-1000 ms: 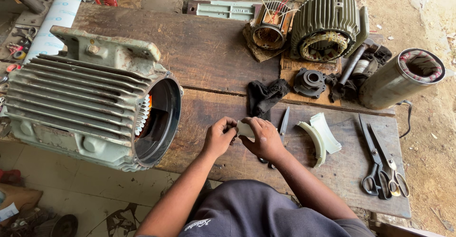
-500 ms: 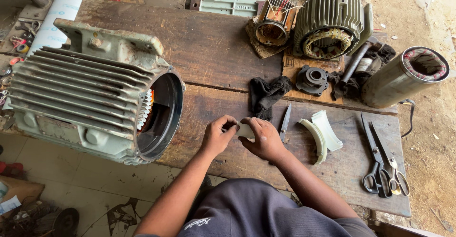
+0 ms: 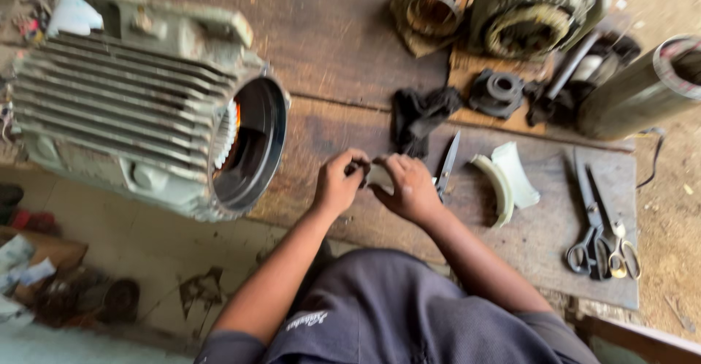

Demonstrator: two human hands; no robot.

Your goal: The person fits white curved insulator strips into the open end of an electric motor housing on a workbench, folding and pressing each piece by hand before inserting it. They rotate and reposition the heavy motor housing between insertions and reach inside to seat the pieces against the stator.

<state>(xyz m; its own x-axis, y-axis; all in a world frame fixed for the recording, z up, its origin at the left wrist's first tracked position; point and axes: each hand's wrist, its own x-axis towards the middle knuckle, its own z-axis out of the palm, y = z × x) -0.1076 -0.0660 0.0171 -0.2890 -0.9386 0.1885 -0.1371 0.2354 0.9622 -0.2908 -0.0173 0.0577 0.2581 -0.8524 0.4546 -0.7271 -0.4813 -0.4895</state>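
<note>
Both hands are pinching one small pale strip [image 3: 380, 174] between them: left hand [image 3: 337, 185] and right hand [image 3: 409, 189] each grasping an end, low over the bench [image 3: 328, 64] front edge. Looks like folding or shaping; next needs a firm crease. Nearby: one knife [image 3: 447, 165], two curved pale pieces [image 3: 507, 178], two scissors [image 3: 599, 225], two finned motor housings [image 3: 139, 116].

Both hands [image 3: 376, 181] meet at the near edge of the wooden worktop [image 3: 343, 57]. A large finned motor housing [image 3: 139, 108] blocks the left side. Just right lie a blade [image 3: 447, 165] and curved pale pieces [image 3: 505, 181], with scissors [image 3: 599, 225] farther right. A black cloth [image 3: 420, 116] sits close behind. Bare wood stays open between housing and hands, and beyond the cloth.
</note>
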